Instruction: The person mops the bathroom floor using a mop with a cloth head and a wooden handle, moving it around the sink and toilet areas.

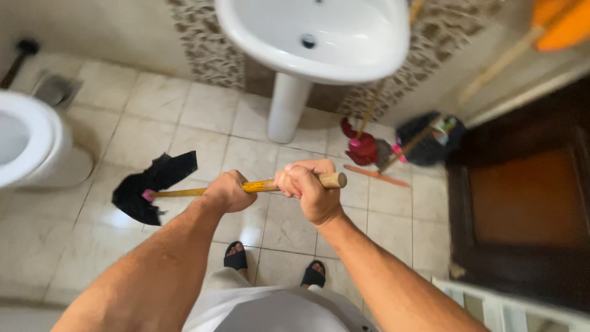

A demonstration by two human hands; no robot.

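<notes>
At the far left, a white toilet stands on the beige tiled floor, with a metal floor drain behind it. Right of the toilet, a black cloth lies crumpled on the tiles, wrapped over the head of a mop; a bit of pink shows where the wooden mop handle meets it. The handle is pale yellow-brown, smooth and round, and runs nearly level from the cloth toward the right, ending in a blunt cut tip. The left hand is clenched around the handle near its middle. The right hand is clenched around it just beside the tip. Below the hands, two feet in black sandals stand on the tiles. Above, a white pedestal sink stands against the wall. Further right, a red plunger rests by a dark bundle, beside a dark wooden door.
</notes>
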